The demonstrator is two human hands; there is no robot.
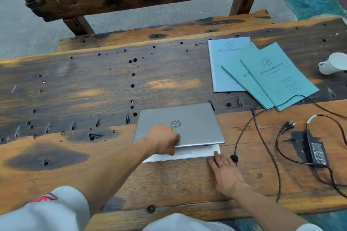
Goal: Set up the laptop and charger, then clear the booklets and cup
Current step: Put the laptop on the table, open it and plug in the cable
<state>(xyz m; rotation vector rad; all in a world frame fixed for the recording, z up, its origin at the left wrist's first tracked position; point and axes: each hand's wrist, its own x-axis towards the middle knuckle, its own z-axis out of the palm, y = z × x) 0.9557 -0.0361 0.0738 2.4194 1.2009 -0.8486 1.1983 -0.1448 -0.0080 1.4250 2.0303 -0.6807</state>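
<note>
Lifting the HP laptop (pixel 189 125) lid at the table's near edge, the left hand (pixel 163 141) is pinching its front lip while the right hand (pixel 226 171), fingers together, is steadying the base; the base is risking sliding toward the charger cable (pixel 244 133).

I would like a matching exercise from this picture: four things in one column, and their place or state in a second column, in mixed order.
Things:
1. laptop
2. cup
3. booklets
4. charger brick

Place or state:
A. fanned out, overlapping, a cable across one corner
B. lid slightly raised at the near edge by the left hand
C. lying on its side at the far right
D. black, flat on the table, cables running from it

Pairs: 1-B, 2-C, 3-A, 4-D
</note>
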